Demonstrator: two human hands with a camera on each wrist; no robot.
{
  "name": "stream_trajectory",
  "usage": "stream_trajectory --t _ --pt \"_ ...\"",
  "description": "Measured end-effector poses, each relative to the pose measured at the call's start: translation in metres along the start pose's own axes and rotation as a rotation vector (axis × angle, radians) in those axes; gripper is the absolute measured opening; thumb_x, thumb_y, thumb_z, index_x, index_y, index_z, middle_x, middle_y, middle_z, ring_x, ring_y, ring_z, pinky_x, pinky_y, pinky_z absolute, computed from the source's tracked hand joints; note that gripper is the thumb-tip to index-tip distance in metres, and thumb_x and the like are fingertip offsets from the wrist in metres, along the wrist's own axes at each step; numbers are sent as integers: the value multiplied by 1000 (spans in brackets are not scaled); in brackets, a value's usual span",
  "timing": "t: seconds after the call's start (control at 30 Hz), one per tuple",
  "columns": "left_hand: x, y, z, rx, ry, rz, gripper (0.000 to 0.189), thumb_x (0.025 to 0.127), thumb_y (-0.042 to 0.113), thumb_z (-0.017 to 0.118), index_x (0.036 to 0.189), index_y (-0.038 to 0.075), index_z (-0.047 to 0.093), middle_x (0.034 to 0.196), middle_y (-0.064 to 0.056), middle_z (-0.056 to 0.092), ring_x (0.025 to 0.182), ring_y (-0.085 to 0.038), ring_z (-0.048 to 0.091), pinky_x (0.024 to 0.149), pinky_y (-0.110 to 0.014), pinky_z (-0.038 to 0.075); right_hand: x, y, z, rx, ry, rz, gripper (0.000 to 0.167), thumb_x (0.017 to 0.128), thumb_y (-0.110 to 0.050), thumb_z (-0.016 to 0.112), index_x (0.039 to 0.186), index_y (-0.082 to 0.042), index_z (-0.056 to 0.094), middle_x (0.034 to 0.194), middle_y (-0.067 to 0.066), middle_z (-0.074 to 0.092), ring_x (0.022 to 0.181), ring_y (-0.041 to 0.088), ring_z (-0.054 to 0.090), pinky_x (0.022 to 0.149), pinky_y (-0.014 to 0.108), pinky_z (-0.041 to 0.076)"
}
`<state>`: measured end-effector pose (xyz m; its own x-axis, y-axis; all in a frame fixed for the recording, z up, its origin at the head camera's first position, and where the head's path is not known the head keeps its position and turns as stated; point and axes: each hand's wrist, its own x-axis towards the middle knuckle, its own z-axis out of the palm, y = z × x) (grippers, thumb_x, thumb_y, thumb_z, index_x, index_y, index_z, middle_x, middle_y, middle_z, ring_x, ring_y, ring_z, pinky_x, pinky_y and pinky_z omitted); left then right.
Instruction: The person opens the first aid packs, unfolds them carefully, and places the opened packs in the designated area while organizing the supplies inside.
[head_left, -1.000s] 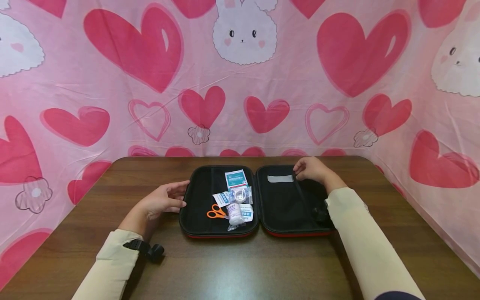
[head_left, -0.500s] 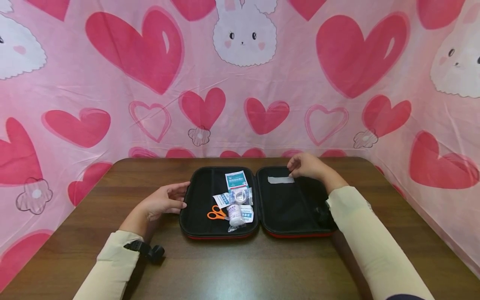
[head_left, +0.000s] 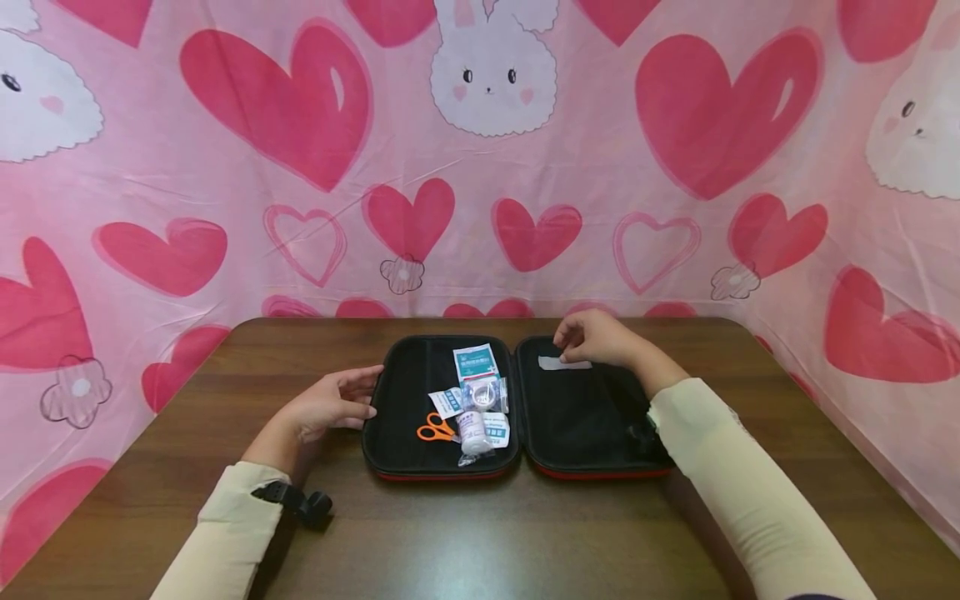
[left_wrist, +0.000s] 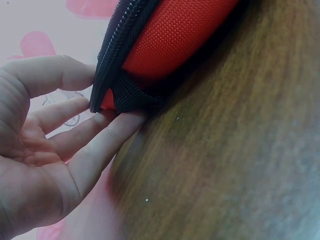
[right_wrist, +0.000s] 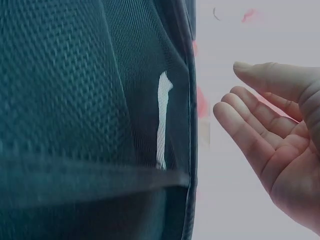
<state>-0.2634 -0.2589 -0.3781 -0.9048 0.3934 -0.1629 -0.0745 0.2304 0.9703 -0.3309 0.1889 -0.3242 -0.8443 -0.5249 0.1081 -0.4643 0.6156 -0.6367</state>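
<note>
A black-lined zip case (head_left: 405, 450) with a red shell lies unfolded on the table. My left hand (head_left: 337, 404) touches its left rim with nearly straight, spread fingers; the left wrist view shows the fingertips at the zip (left_wrist: 112, 55) and a black webbing loop (left_wrist: 130, 97). My right hand (head_left: 600, 340) is over the far edge of the right half, overlapping a pale strip (head_left: 551, 363) there. In the right wrist view, its thumb and fingers (right_wrist: 250, 125) stand apart with nothing between them, beside the mesh lining (right_wrist: 55, 90).
The left half holds orange-handled scissors (head_left: 435, 427), a wrapped white bandage roll (head_left: 472, 433), a clear-wrapped tape roll (head_left: 483, 394), a green-and-white packet (head_left: 475, 363) and small white-and-blue packets (head_left: 447, 402). Behind the wooden table (head_left: 420, 533) hangs a pink heart-print cloth (head_left: 480, 158).
My right hand has moved left along the far edge of the right half, from the dark band to over the pale strip. The left hand stays at the left rim.
</note>
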Motion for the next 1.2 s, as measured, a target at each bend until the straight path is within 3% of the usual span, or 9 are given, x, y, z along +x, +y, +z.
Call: stream_trajectory --t 0.3,0.73,1.2 --pt "2 -3 0 -4 -2 -6 77 84 -7 67 151 -2 28 144 -33 37 100 -22 58 77 -34 58 6 -21 12 -32 -48 -75 24 79 -4 79 100 2 68 93 12 71 80 19 67 76 35 58" --pt "3 -2 0 0 -2 -10 78 85 -6 67 151 -2 27 146 -33 35 107 -25 57 80 -36 57 27 -41 33 52 -171 -162 36 80 -7 80 114 -1 68 111 16 68 95 22 65 84 35 55" --pt "1 0 0 1 5 -9 78 85 -7 67 151 -2 27 146 -33 35 105 -24 58 80 -36 57 46 -51 55 71 -344 -153 36 81 -2 77 116 1 68 113 16 67 101 28 64 82 31 55"
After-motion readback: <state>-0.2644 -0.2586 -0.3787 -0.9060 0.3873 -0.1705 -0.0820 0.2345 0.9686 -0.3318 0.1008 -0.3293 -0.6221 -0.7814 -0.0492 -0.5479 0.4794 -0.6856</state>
